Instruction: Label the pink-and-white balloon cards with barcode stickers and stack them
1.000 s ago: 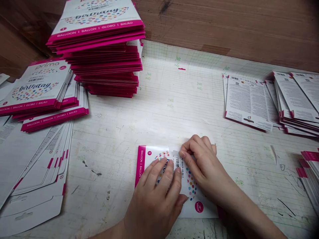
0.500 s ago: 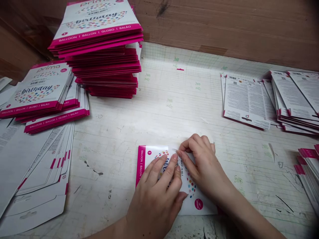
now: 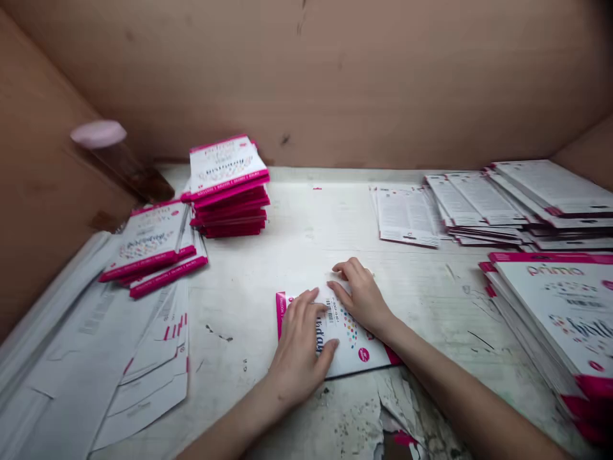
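A white and pink balloon packet (image 3: 345,354) lies sideways in front of me, with coloured dots, partly hidden "birthday" lettering and a round pink mark. Across its middle sits a barcode label (image 3: 330,311). My left hand (image 3: 301,342) rests over the packet's left part, fingers stretched out and thumb apart, one fingertip close to the label. Over the upper right part is my right hand (image 3: 364,294), its thumb and index finger apart with nothing visible between them.
Finished-looking packets stand in a tall stack (image 3: 230,211) and a lower pile (image 3: 148,246) at back left. Flat card sleeves (image 3: 153,383) fan out at left. More packets (image 3: 479,204) lie back-side up at right, above a front-side-up stack (image 3: 565,319). A clear, pale-lidded container (image 3: 122,156) leans at far left.
My view has tilted upward, showing more of the walls and right-hand stacks. The right thumb and fingers, earlier pinched at the label's upper end, have come apart. The left hand stays on the packet.
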The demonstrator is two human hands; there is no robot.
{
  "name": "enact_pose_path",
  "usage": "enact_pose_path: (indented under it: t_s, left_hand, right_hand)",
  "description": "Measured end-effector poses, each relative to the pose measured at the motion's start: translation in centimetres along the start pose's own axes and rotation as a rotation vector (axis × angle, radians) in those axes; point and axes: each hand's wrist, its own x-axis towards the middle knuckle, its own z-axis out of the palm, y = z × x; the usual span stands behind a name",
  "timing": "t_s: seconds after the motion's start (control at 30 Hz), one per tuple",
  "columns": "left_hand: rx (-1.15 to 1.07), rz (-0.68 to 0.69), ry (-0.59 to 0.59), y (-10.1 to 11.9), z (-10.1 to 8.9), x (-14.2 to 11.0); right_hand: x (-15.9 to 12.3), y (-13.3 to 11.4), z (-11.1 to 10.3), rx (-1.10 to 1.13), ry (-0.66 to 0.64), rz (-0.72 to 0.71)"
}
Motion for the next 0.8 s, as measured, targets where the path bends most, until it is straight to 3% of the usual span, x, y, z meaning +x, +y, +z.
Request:
enact_pose_path:
  t_s: [0.1,0.23,0.33,0.43,0.53,0.6,0.67,0.8]
  left_hand:
    - [-0.112,-0.03,-0.01,-0.7,-0.9,0.7]
    - [0.091,-0.01,-0.085,-1.0,-1.3,3.0]
    - [0.251,0.045,-0.058,-1.0,-1.7,5.3]
    - [0.183,0.156,-0.092,-1.1,-2.9,7.6]
    - [0.09,0.214,-0.169,-1.3,-4.1,9.3]
    - [-0.066,0.012,-0.242,-1.7,-4.2,9.4]
    - [-0.061,-0.184,-0.257,-2.1,-3.6,8.6]
    - [-0.249,-0.295,-0.308,-1.2,-2.3,5.6]
  right_hand:
    - [0.2,-0.2,-1.3,0.146,0.106,0.013]
    - [-2.2,-1.4,-5.4,0.103,0.268,0.1]
    - [-7.0,-2.8,-7.5,0.031,0.123,0.368]
    - [-11.9,-3.8,-6.9,0.078,-0.042,0.551]
    - [-14.6,-3.8,-4.9,0.239,0.043,0.577]
    - [-15.3,-3.7,-3.8,0.331,0.146,0.565]
    - [-15.5,-3.8,-3.3,0.32,0.204,0.535]
    - [-15.6,-4.1,-3.0,0.251,0.186,0.555]
